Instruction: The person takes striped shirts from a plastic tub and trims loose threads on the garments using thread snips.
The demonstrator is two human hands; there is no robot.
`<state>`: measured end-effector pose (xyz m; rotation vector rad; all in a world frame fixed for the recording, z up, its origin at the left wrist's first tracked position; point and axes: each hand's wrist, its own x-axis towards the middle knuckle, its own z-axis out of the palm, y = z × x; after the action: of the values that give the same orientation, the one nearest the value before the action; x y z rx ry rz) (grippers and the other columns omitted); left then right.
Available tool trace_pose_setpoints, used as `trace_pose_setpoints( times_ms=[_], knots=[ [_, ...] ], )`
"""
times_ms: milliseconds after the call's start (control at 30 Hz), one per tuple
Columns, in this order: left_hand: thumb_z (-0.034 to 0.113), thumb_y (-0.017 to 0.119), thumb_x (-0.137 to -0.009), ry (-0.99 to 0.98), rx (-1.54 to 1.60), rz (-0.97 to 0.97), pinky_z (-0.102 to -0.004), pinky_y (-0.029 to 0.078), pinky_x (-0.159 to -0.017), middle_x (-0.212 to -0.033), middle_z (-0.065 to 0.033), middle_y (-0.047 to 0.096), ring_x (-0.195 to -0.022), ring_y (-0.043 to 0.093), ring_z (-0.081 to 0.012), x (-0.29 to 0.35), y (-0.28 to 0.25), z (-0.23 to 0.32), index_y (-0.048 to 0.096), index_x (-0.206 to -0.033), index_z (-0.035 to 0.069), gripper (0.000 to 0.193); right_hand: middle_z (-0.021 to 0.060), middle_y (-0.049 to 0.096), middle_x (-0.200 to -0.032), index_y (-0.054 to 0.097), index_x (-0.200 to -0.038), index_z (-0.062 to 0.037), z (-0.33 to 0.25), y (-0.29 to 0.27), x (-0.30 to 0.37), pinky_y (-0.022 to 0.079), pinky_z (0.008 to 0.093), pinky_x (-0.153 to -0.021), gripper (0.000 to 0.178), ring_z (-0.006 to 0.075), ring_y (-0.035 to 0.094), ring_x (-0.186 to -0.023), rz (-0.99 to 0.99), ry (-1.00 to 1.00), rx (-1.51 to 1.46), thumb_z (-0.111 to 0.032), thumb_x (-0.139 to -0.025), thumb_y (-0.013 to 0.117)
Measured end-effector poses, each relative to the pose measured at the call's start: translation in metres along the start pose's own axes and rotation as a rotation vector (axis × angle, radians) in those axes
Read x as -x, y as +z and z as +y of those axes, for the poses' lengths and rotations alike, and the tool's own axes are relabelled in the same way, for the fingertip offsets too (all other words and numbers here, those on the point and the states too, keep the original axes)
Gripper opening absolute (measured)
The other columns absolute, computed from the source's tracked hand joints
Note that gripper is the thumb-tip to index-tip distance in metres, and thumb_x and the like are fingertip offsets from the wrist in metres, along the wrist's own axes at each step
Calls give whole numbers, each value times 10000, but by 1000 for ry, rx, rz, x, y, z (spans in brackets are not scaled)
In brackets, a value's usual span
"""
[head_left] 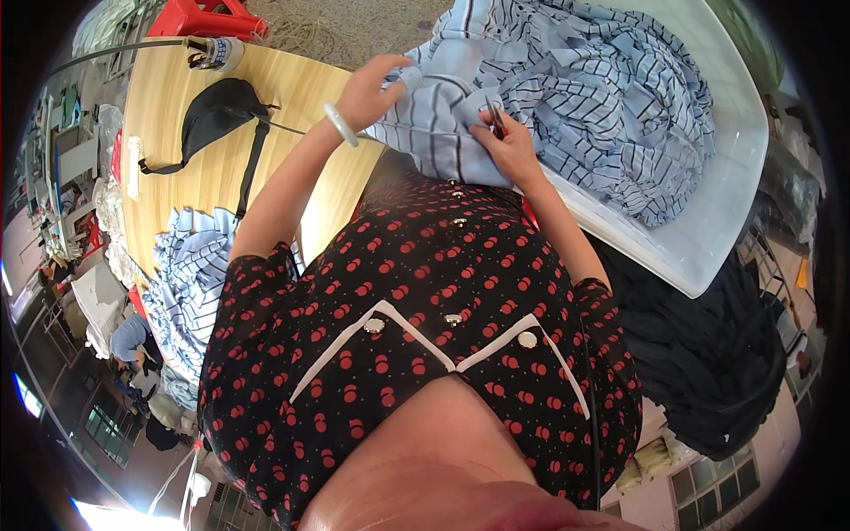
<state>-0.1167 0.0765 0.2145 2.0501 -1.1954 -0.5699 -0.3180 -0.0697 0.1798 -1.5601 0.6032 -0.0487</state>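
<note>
Light blue cloth with dark stripes (434, 119) hangs over my lap in front of me, creased and partly folded. At its left edge is my left hand (367, 93), thumb and fingers closed on a bit of the cloth. My right hand (509, 150) grips small dark thread snips (496, 119), points upward, against the cloth's right side. The cloth runs on into a big heap of the same striped cloth (620, 115) in a white plastic bin (730, 168) at the right.
On the wooden table (319, 84) at my left lie a black waist bag (217, 115) and a container of tools (217, 55). More striped cloth (190, 274) is bunched at its near end. Black cloth (708, 345) is piled below the bin. A red stool (208, 18) stands beyond.
</note>
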Motion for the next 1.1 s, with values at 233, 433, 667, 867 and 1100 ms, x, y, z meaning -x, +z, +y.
trace_pose_setpoints(
  times_ms=[233, 433, 667, 867, 1100],
  knots=[
    [-15, 446, -586, 204, -107, -332, -349, 390, -796, -921, -135, 478, -901, 466, -306, -18, 7, 1, 465, -873, 18, 289, -10, 430, -594, 559, -824, -14, -86, -48, 49, 313, 218, -495, 190, 66, 372, -551, -357, 1, 60, -124, -689, 633],
    [62, 482, -586, 367, -255, -437, -369, 385, -679, -776, -133, 459, -788, 449, -309, -21, 1, 20, 448, -791, 17, 212, -26, 482, -640, 556, -807, -10, -103, -81, 54, 324, 187, -516, 162, 42, 393, -573, -265, -112, -135, 18, -661, 620],
    [219, 492, -710, 68, -94, -786, -354, 381, -541, -604, -181, 506, -545, 484, -259, -26, 22, 18, 502, -709, -35, 255, 36, 567, -784, 562, -919, -43, -36, -93, 0, 397, 231, -639, 258, 105, 510, -703, -143, 16, 464, -217, -733, 596],
    [231, 467, -776, -228, 135, -877, -288, 355, -525, -528, -76, 454, -553, 394, -100, -29, 13, 35, 508, -695, -41, 287, 73, 582, -927, 544, -1021, -41, -8, -55, -18, 400, 262, -758, 355, 151, 528, -844, -97, 31, 304, -278, -759, 578],
    [255, 436, -807, -89, 397, -537, -289, 356, -533, -576, -87, 452, -552, 400, -143, -25, 20, 43, 489, -729, -19, 289, 84, 458, -1159, 357, -1237, -83, -10, -39, -8, 357, 268, -841, 682, 163, 453, -990, -200, -39, 136, -314, -671, 660]
  ],
)
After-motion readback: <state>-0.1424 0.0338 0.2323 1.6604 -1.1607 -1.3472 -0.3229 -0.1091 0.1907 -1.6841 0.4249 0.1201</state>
